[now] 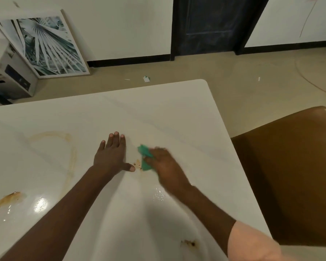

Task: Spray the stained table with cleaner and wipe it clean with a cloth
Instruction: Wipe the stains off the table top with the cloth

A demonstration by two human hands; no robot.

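Observation:
The white table (158, 113) carries brown stains: a curved ring (68, 147) at the left, a smear (8, 201) at the far left, a small spot (137, 164) between my hands and a dark blotch (188, 243) near the front edge. My left hand (111, 155) lies flat on the tabletop with fingers straight and spread. My right hand (164, 164), blurred, presses a green cloth (145, 159) against the table just right of the small spot. No spray bottle is in view.
A brown chair seat (290, 176) stands close against the table's right edge. Wet droplets (158, 194) glisten near my right forearm. On the floor beyond the table are a framed leaf picture (45, 46), a box (11, 76) and small scraps (146, 79).

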